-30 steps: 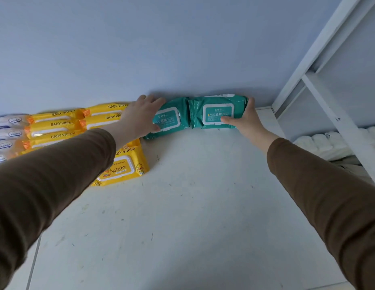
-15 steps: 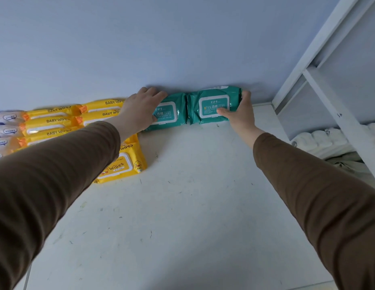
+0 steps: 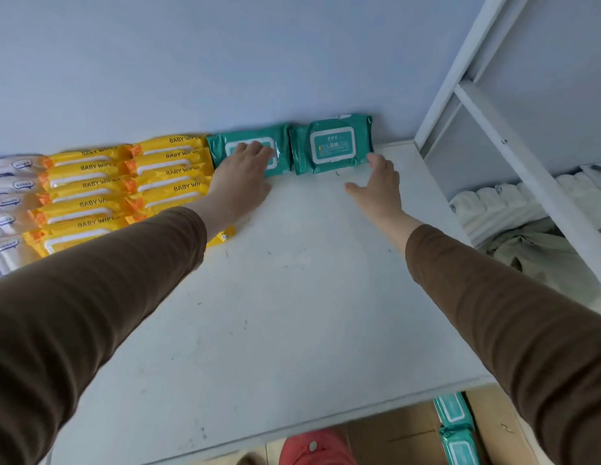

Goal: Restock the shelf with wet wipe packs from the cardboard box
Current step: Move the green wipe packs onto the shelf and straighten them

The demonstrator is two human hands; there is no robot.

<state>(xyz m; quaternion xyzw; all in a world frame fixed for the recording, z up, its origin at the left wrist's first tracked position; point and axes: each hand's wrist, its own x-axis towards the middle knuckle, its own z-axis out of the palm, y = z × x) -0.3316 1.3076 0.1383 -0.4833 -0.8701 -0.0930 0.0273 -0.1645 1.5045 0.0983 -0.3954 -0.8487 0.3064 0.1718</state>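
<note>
Shelf (image 3: 292,297), both hands outstretched, flat

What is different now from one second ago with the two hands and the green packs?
The right hand has let go of the right green pack and drawn back, open, fingertips near its corner. The left hand now lies flat on the left green pack. Both packs stayed against the back wall; the yellow packs did not move.

Pale blue wall (image 3: 225,62) behind, evenly lit. White upright post (image 3: 460,72) at right with a slanted brace (image 3: 527,169). Folded pale cloths (image 3: 514,203) beyond.
</note>
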